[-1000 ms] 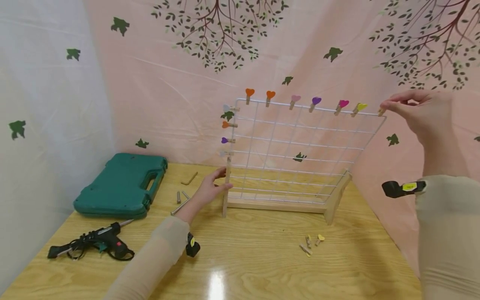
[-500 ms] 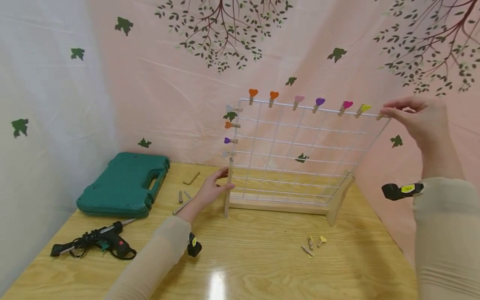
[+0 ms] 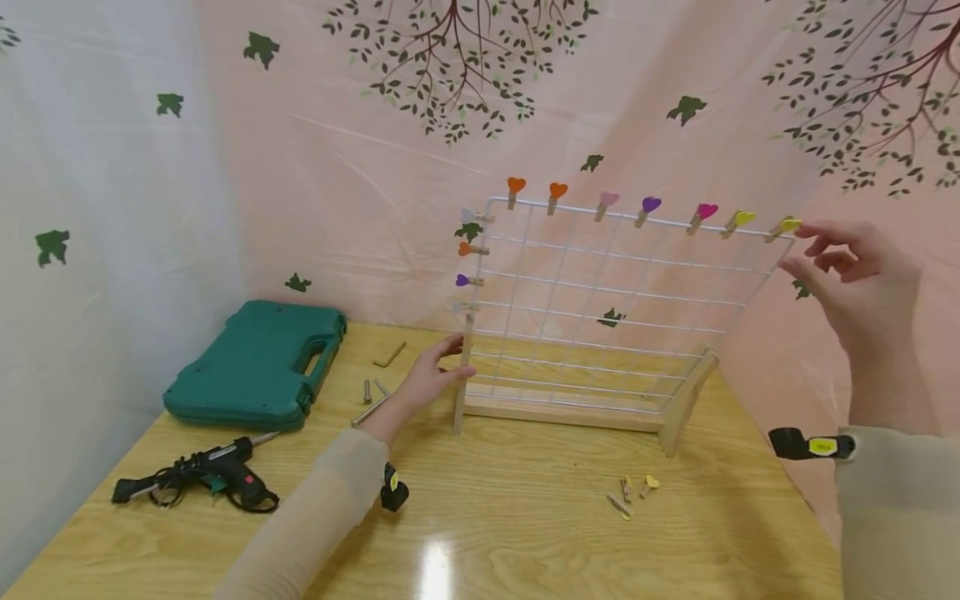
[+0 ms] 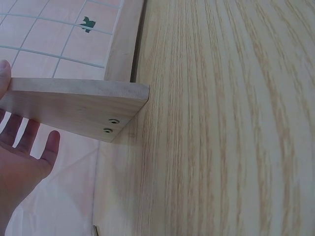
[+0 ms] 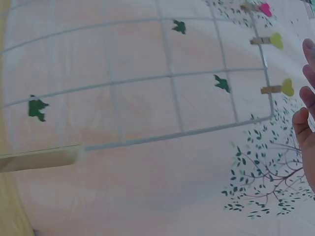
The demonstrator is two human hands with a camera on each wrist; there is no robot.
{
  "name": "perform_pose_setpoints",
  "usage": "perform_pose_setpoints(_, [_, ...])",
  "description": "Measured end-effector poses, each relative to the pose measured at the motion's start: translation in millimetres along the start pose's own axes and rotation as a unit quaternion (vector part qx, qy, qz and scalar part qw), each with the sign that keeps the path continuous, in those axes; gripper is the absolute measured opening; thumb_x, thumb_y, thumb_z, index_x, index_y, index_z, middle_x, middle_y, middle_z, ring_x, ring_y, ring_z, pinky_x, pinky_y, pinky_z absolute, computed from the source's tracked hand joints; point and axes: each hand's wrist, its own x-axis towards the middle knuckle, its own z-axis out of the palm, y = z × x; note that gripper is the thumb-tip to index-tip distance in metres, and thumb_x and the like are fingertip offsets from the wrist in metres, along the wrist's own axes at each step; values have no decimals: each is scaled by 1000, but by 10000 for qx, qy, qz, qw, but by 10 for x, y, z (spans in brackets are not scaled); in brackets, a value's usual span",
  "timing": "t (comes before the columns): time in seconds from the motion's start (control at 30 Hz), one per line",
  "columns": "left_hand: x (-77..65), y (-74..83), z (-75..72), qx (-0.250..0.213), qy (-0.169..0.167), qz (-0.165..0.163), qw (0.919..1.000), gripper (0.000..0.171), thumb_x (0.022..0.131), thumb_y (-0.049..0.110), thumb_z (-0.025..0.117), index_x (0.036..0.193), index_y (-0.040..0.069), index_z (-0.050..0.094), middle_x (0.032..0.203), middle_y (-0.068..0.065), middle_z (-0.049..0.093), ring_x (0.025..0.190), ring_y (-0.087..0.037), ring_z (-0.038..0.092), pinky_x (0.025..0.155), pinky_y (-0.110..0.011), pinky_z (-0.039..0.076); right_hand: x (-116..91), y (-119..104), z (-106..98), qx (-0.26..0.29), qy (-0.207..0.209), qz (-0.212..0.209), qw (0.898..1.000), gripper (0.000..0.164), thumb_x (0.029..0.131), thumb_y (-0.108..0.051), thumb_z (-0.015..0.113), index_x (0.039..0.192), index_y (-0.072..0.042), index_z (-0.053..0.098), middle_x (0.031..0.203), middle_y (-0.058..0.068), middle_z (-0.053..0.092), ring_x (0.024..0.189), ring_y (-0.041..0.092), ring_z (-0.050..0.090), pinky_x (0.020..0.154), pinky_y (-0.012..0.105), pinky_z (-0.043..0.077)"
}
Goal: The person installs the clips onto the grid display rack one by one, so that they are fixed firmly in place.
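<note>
A white wire grid [image 3: 592, 267] leans back in a wooden stand [image 3: 562, 412]. My left hand [image 3: 423, 385] holds the stand's left side board [image 4: 74, 101], thumb on the front edge and fingers behind. Heart clothespins line the grid's top wire, among them two orange, a pink [image 3: 609, 200] and a purple one; several more sit on its left edge. At the top right corner a yellow heart clothespin [image 3: 787, 226] is clipped on. My right hand [image 3: 862, 271] is just right of it, thumb and fingers parted, holding nothing; in the right wrist view a gap separates fingers and clothespin.
Several loose clothespins [image 3: 621, 503] lie on the wooden table [image 3: 510, 533] in front of the stand. To the left are a green case [image 3: 255, 367], a black corded tool with a metal tip [image 3: 225, 471], a hex key [image 3: 390, 355] and bolts. A printed cloth hangs behind.
My right hand has let go of the yellow clothespin at the top right corner, its fingers spreading as it moves slightly away. My left hand stays on the side board.
</note>
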Motion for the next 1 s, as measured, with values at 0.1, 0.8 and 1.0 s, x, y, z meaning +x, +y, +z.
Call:
perform_pose_setpoints(0.1, [2, 12, 14, -1, -8, 16, 10000, 66, 82, 24, 63, 138, 7, 31, 134, -15, 41, 125, -32, 35, 94, -46, 38, -221, -13, 68, 689, -463, -277, 9962, 34, 69, 16, 65, 103, 15, 57, 98, 12, 63, 79, 13, 50, 64, 14, 40])
perform_pose_setpoints(0.8, [147, -334, 61, 104, 236, 45, 9997, 73, 77, 42, 65, 138, 17, 33, 133, -6, 44, 122, -23, 39, 92, -44, 40, -2100, 595, 622, 20, -4371, 980, 8940, 44, 75, -18, 71, 117, -16, 56, 107, -6, 56, 85, 9, 47, 65, 26, 41])
perform_pose_setpoints(1.0, [92, -184, 44, 91, 111, 42, 9999, 72, 79, 36, 65, 138, 12, 32, 133, -11, 44, 122, -26, 39, 91, -44, 40, -2338, 776, 698, 488, -4929, 975, 8632, 34, 78, -20, 67, 110, -14, 60, 107, 1, 58, 85, 16, 52, 62, 26, 42])
